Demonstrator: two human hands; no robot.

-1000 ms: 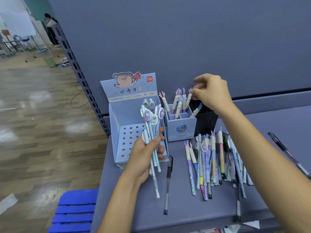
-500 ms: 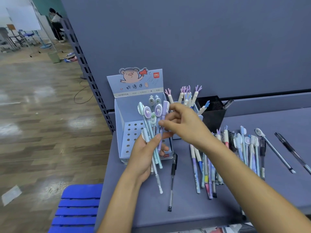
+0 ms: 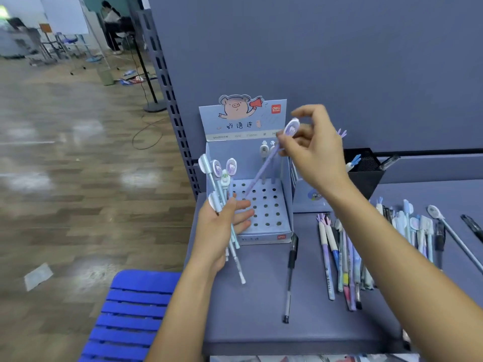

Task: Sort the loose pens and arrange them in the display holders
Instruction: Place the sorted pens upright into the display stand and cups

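Note:
My left hand point(image 3: 222, 231) grips a bundle of pastel pens point(image 3: 224, 184) with round toppers, just left of the blue pig display box point(image 3: 283, 194). My right hand point(image 3: 313, 150) pinches a purple pen point(image 3: 264, 165) near its round topper. That pen slants down, its tip over the holed floor of the box. Two pens point(image 3: 264, 152) stand at the back of the box. Loose pens point(image 3: 339, 257) lie in a pile on the shelf to the right, with more pens point(image 3: 418, 226) farther right.
A black gel pen point(image 3: 291, 273) lies in front of the box. A small blue holder point(image 3: 311, 197) and a black mesh cup point(image 3: 363, 173) stand behind my right arm. A blue chair point(image 3: 130, 314) sits below the shelf's left edge. A grey panel rises behind.
My right hand left the small holder, came to the bundle, took a purple pen out of it and now holds it slanted over the pig box. The left hand has barely moved.

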